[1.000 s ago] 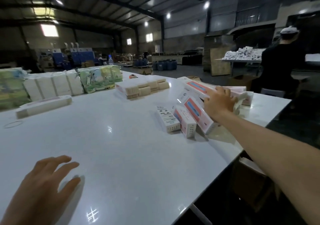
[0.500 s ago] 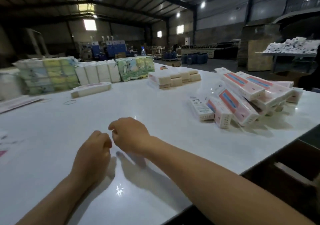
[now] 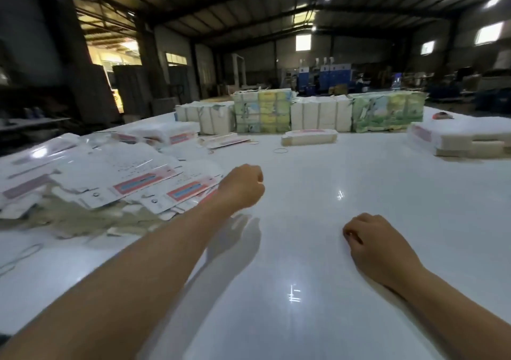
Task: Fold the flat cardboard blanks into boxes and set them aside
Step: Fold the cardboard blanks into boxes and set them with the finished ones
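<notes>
white table (image 3: pixel 359 171) fills view. left hand (image 3: pixel 242 186) raised above table, fingers curled, holding nothing, just beside spread of flat cardboard blanks (image 3: pixel 132 182) at left. right hand (image 3: pixel 373 242) low over bare table, fingers curled under, nothing visible in it. wrapped bundles (image 3: pixel 304 113) in row along far edge. rubber band (image 3: pixel 280 150) near them.

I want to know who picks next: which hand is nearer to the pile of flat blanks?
Left. The left hand hangs at the right edge of the pile of flat blanks; the right hand is far to its right, over bare table.
</notes>
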`<state>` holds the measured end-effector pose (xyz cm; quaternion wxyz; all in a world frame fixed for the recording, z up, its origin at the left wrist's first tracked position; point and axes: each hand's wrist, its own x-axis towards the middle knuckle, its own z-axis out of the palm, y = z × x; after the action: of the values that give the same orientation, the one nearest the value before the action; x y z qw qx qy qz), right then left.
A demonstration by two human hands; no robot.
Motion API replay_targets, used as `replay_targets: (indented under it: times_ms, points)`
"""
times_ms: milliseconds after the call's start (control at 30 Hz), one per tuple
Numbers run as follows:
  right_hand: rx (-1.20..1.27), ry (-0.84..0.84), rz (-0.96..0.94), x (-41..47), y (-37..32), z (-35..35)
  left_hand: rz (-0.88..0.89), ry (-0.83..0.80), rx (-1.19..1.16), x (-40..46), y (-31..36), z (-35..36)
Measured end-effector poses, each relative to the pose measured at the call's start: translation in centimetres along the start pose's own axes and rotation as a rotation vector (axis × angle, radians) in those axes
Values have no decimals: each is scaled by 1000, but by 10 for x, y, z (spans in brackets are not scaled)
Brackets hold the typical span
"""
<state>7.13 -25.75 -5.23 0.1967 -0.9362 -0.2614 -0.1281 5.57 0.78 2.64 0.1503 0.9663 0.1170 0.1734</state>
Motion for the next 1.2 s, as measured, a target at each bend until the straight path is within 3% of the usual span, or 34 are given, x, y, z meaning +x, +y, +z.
replay_targets:
  times_ms: [133, 267, 367, 467, 600, 700, 800, 967, 1133, 1200]
  points:
    - [-11, 18, 7, 2, -2, 4, -358, -18, 356, 4, -115, -43]
    - [0, 56, -2, 0, -6, 7, -590, -30, 503, -11, -188, -59]
    - [13, 97, -19, 1, -4, 9, -618, 16, 484, -11, -202, -62]
    - [11, 112, -25, 2, -3, 11, -501, 94, 507, -8, -196, -63]
    - [34, 116, -52, 0, -1, 11, -591, 7, 495, -5, -205, -76]
    - [47, 120, -59, 0, -1, 11, -669, -88, 434, -1, -214, -83]
    - [58, 117, -53, 2, 0, 11, -666, -44, 376, 8, -212, -82]
    - [59, 121, -43, 0, -4, 10, -805, 17, 147, 11, -218, -86]
    - [39, 118, -28, 1, -9, 7, -770, 161, -390, 3, -217, -107]
    - [36, 120, -19, 1, -11, 6, -731, 240, -469, -6, -208, -124]
